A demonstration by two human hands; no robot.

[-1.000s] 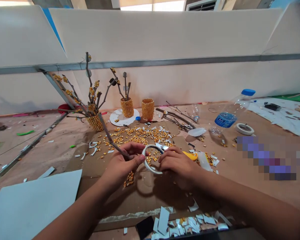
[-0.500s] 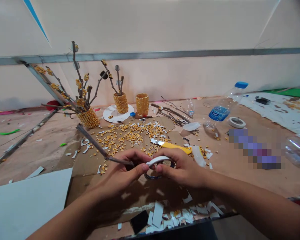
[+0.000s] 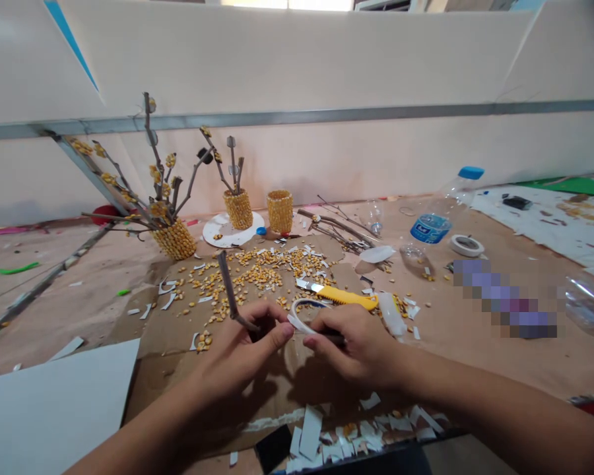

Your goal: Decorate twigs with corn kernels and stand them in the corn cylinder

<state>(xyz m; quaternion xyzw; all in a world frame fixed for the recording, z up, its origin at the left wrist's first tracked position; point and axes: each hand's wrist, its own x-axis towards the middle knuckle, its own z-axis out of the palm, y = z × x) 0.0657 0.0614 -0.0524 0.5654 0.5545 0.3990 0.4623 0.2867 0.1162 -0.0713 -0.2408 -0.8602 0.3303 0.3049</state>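
My left hand (image 3: pixel 250 343) is closed around a bare twig (image 3: pixel 230 290), which sticks up from between thumb and fingers. Its thumb and fingertip also pinch the white end of a tape. In my right hand (image 3: pixel 354 336) is a roll of white double-sided tape (image 3: pixel 299 313), gripped at its right side and tilted nearly edge-on. Just beyond the right hand lies a yellow utility knife (image 3: pixel 344 295) with its blade out. Loose corn kernels (image 3: pixel 262 274) are scattered on the cardboard (image 3: pixel 178 359) beyond both hands.
Corn-covered pots (image 3: pixel 280 212) stand at the back, two with twigs (image 3: pixel 158 171). Right of them are more twigs (image 3: pixel 344 224), a plastic bottle (image 3: pixel 438 214) and another tape roll (image 3: pixel 466 246). Paper scraps (image 3: pixel 311 432) lie along the near edge, a white board (image 3: pixel 59 402) at left.
The twig has swung from leaning left to nearly upright. The tape roll has tilted in my right hand, and the two hands are slightly farther apart. The view has tipped up a little.
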